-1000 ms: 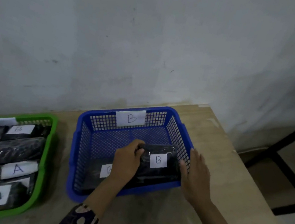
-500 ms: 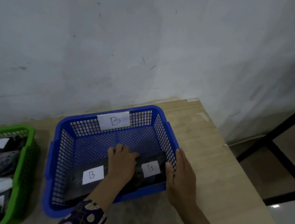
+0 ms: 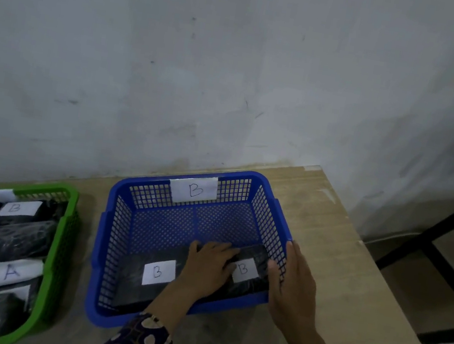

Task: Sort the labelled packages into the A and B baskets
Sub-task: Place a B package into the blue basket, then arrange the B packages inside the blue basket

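A blue basket (image 3: 119, 232) with a B label on its far wall stands on the wooden table. Two black packages lie flat on its floor, each with a white B label: one at the front left (image 3: 139, 277), one at the front right (image 3: 252, 266). My left hand (image 3: 208, 267) rests flat, fingers spread, across the seam between the two packages. My right hand (image 3: 294, 291) lies against the outside of the basket's right wall, thumb at the rim. A green basket (image 3: 59, 258) at the left holds several black packages labelled A and B.
The wooden table (image 3: 349, 297) ends at the right, close to the blue basket. Beyond that edge is a black metal frame (image 3: 441, 267) on a tiled floor. A grey wall rises right behind the baskets.
My left hand lowered the B package from above the basket floor and laid it flat beside the other package. Its grip has gone; the hand now presses flat. My right hand stayed on the basket wall.
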A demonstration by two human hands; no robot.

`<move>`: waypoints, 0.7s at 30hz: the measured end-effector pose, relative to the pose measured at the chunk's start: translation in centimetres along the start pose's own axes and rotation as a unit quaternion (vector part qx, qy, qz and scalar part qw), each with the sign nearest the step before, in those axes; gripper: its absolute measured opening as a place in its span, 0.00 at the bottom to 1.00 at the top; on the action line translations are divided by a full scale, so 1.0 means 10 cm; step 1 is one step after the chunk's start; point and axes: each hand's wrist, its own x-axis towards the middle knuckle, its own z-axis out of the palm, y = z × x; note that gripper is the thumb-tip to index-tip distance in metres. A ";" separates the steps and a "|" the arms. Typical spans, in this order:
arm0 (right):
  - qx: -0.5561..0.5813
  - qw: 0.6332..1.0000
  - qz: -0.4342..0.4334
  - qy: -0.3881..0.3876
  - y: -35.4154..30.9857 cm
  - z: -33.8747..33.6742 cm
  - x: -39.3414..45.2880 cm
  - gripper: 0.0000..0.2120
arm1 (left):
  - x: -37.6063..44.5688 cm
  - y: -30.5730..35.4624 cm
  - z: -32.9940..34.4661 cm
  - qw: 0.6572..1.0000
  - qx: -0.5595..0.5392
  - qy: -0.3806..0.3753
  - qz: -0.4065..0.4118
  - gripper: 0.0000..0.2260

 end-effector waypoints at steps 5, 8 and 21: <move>-0.091 0.995 0.006 0.028 -0.14 -0.03 -0.04 0.40 | -0.27 -0.14 -0.30 0.978 -0.155 0.138 0.027 0.16; -0.057 0.997 -0.028 0.038 -0.46 0.05 -0.09 0.38 | -0.54 -0.40 -0.40 0.967 -0.164 0.194 0.023 0.17; 0.049 0.961 -0.219 -0.162 -2.07 1.09 -0.59 0.47 | -1.72 -1.73 -0.93 0.908 -0.170 0.374 -0.077 0.12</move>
